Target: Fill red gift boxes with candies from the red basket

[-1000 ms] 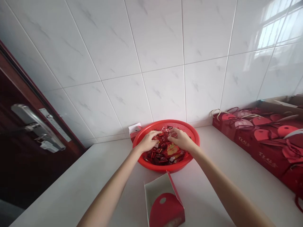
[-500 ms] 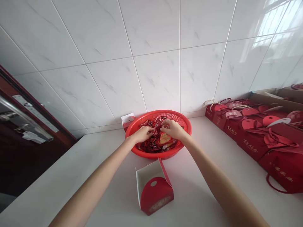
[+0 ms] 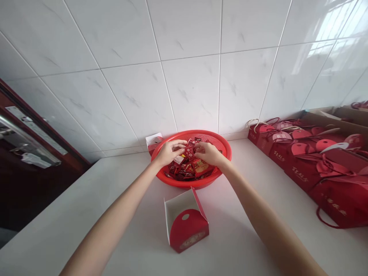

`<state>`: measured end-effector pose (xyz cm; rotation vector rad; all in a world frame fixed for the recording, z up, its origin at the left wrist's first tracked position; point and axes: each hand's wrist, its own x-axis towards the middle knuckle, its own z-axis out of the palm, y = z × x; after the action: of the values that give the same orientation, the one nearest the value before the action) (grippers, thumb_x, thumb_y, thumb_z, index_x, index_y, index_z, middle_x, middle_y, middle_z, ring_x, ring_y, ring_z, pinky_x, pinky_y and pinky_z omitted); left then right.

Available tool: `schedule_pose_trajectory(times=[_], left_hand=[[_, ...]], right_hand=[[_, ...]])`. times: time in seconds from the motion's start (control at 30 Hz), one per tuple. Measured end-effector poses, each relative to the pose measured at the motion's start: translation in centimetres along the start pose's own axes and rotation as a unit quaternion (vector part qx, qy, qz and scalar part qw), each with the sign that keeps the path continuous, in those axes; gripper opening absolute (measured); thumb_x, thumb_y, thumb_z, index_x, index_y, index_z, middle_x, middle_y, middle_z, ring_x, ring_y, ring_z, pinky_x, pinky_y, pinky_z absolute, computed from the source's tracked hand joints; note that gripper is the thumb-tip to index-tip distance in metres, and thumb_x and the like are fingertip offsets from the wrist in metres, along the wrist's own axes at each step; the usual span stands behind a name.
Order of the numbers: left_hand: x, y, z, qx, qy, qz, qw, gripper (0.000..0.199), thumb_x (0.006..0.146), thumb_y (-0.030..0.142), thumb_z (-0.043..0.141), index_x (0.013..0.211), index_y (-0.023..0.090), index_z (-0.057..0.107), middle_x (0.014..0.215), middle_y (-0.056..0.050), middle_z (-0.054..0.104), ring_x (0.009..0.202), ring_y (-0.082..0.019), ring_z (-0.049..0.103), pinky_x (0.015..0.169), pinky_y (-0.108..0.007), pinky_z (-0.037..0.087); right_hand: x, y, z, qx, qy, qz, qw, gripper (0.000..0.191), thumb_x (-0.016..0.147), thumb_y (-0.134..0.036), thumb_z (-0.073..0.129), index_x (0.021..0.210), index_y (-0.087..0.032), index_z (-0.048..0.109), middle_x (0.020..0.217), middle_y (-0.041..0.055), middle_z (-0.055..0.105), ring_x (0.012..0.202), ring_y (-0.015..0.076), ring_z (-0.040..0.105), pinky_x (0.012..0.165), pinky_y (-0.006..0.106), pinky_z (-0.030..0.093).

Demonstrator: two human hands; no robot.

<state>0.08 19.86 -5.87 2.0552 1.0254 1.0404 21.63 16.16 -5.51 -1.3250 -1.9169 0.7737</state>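
A red plastic basket (image 3: 225, 147) with perforated sides holds many small wrapped sweets (image 3: 184, 174), mostly dark red. Over its left part is my left hand (image 3: 169, 152), thumb and fingers apart, with a yellow-and-white wrapper just below them. My right hand (image 3: 211, 154) is over the right part, fingers curved and thumb spread from them. A red packet with white dots (image 3: 189, 152) lies between both sets of fingertips; whether they touch it is hard to see. In front of the basket stands an open-topped red gift box (image 3: 188, 232), white inside, its rounded flap with a hole facing me.
Rows of red gift boxes (image 3: 299, 168) with cord handles fill the right side, beside a cardboard carton (image 3: 324, 122). A small white-and-red box (image 3: 153, 141) stands behind the basket. White wall tiles (image 3: 189, 92) rise behind the counter (image 3: 120, 214); a dark door (image 3: 34, 165) is left.
My left hand has risen slightly and its fingers have spread from among the sweets. My right hand has shifted little. The dotted packet shows more clearly between them; the view has tilted slightly.
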Motion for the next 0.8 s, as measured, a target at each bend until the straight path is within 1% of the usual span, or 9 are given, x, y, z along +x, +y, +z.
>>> schedule_pose_trajectory(times=[0.07, 0.17, 0.3, 0.47, 0.57, 0.63, 0.7, 0.73, 0.8], left_hand=[[0.0, 0.1, -0.1, -0.016, 0.012, -0.005, 1.000, 0.045, 0.072, 0.048, 0.079, 0.105, 0.018, 0.074, 0.115, -0.010, 0.076, 0.104, -0.026, 0.072, 0.092, -0.040, 0.058], [0.1, 0.2, -0.1, -0.028, 0.021, 0.000, 0.999, 0.040, 0.070, 0.048, 0.080, 0.094, 0.017, 0.077, 0.105, -0.010, 0.078, 0.100, -0.026, 0.073, 0.091, -0.039, 0.058], [0.0, 0.4, -0.1, -0.053, 0.021, 0.030, 0.998, 0.036, 0.075, 0.049, 0.077, 0.089, 0.017, 0.077, 0.097, -0.010, 0.079, 0.096, -0.025, 0.073, 0.091, -0.038, 0.057], [-0.4, 1.1, -0.1, -0.070, -0.024, 0.035, 0.997, 0.033, 0.080, 0.048, 0.072, 0.086, 0.016, 0.073, 0.106, -0.012, 0.078, 0.099, -0.025, 0.072, 0.092, -0.039, 0.056], [-0.5, 1.3, -0.1, -0.049, -0.047, 0.036, 0.997, 0.028, 0.083, 0.044, 0.069, 0.083, 0.016, 0.072, 0.118, -0.012, 0.074, 0.102, -0.024, 0.070, 0.091, -0.036, 0.056], [-0.4, 1.2, -0.1, -0.034, -0.061, 0.036, 0.997, 0.028, 0.083, 0.044, 0.068, 0.084, 0.017, 0.072, 0.119, -0.011, 0.073, 0.104, -0.023, 0.069, 0.092, -0.035, 0.055], [-0.3, 0.8, 0.0, -0.020, -0.074, 0.025, 0.997, 0.027, 0.083, 0.043, 0.069, 0.092, 0.017, 0.072, 0.117, -0.010, 0.073, 0.106, -0.023, 0.069, 0.095, -0.035, 0.054], [-0.3, 0.6, 0.0, -0.012, -0.082, 0.012, 0.997, 0.028, 0.083, 0.041, 0.069, 0.099, 0.017, 0.072, 0.116, -0.010, 0.074, 0.107, -0.023, 0.069, 0.096, -0.036, 0.054], [-0.2, -0.1, 0.1, 0.026, -0.113, -0.030, 0.993, 0.032, 0.083, 0.033, 0.069, 0.111, 0.018, 0.070, 0.115, -0.010, 0.074, 0.105, -0.023, 0.070, 0.095, -0.037, 0.054]], right_hand=[[0.0, -0.1, 0.0, -0.015, -0.015, -0.014, 1.000, 0.020, 0.085, -0.015, 0.066, 0.105, -0.019, 0.068, 0.095, 0.0045, 0.073, 0.092, 0.0197, 0.068, 0.080, 0.029, 0.051], [-0.3, -0.2, -0.1, -0.035, -0.035, -0.033, 0.998, 0.015, 0.088, -0.021, 0.066, 0.101, -0.020, 0.070, 0.094, 0.0047, 0.074, 0.091, 0.0206, 0.069, 0.081, 0.031, 0.051], [-0.4, -0.1, 0.0, 0.012, -0.064, -0.057, 0.996, 0.022, 0.092, -0.033, 0.063, 0.109, -0.020, 0.070, 0.098, 0.0057, 0.075, 0.093, 0.0217, 0.070, 0.084, 0.034, 0.053], [-0.1, 0.5, 0.4, 0.104, -0.101, -0.101, 0.984, 0.034, 0.087, -0.020, 0.066, 0.121, -0.019, 0.064, 0.113, 0.0079, 0.074, 0.107, 0.0218, 0.069, 0.093, 0.035, 0.053], [-0.2, 0.6, 0.3, 0.097, -0.108, -0.109, 0.983, 0.036, 0.084, -0.018, 0.066, 0.120, -0.018, 0.063, 0.102, 0.0065, 0.074, 0.096, 0.0205, 0.069, 0.085, 0.034, 0.054], [-0.2, 0.5, 0.1, 0.059, -0.098, -0.102, 0.988, 0.030, 0.081, -0.022, 0.069, 0.111, -0.018, 0.066, 0.087, 0.0033, 0.071, 0.081, 0.0187, 0.067, 0.074, 0.031, 0.051], [-0.3, 0.5, 0.0, 0.024, -0.078, -0.098, 0.992, 0.018, 0.078, -0.025, 0.070, 0.094, -0.018, 0.067, 0.076, 0.0000, 0.066, 0.072, 0.0167, 0.061, 0.066, 0.028, 0.046], [-0.2, 0.5, 0.0, 0.014, -0.060, -0.096, 0.993, 0.012, 0.076, -0.025, 0.069, 0.085, -0.018, 0.064, 0.073, -0.0012, 0.063, 0.070, 0.0159, 0.059, 0.064, 0.028, 0.044], [-0.2, 0.5, 0.0, 0.010, -0.013, -0.083, 0.996, 0.011, 0.073, -0.023, 0.067, 0.074, -0.019, 0.057, 0.070, -0.0026, 0.059, 0.068, 0.0150, 0.055, 0.063, 0.027, 0.041]])
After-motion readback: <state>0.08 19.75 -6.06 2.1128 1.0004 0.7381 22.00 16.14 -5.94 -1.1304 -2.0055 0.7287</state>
